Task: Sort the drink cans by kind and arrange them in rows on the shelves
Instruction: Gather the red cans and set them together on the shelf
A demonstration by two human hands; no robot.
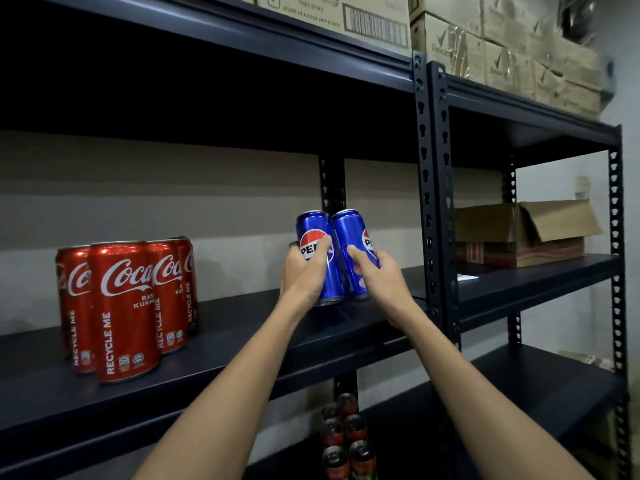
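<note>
Two tall blue Pepsi cans stand side by side near the right end of the dark shelf. My left hand grips the left Pepsi can, fingers curled across its logo. My right hand grips the right Pepsi can, which tilts slightly toward the left one. A cluster of several red Coca-Cola cans stands at the left of the same shelf, labels facing me.
Several dark cans with red tops stand in rows on the shelf below. A slotted black upright divides this rack from the right rack, where an open cardboard box sits. Cardboard cartons fill the top shelf.
</note>
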